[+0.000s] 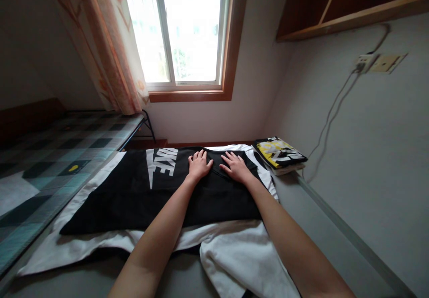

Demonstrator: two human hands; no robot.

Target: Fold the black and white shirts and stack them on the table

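A black garment (127, 199) with white NIKE lettering lies spread out, its lettering toward the left. Under it, white fabric (234, 253) shows along the near edge, at the left and at the far right corner. My left hand (199, 165) rests on the black cloth just right of the lettering, fingers spread. Flat on the same cloth, farther right, is my right hand (236, 167), also with fingers apart. Neither hand grips anything.
Folded clothes (279, 153) with a yellow, black and white print sit at the back right of the grey surface (301, 208). A bed with a checked cover (77, 132) stands at the left. A cable (330, 115) hangs down the right wall below a shelf (351, 12).
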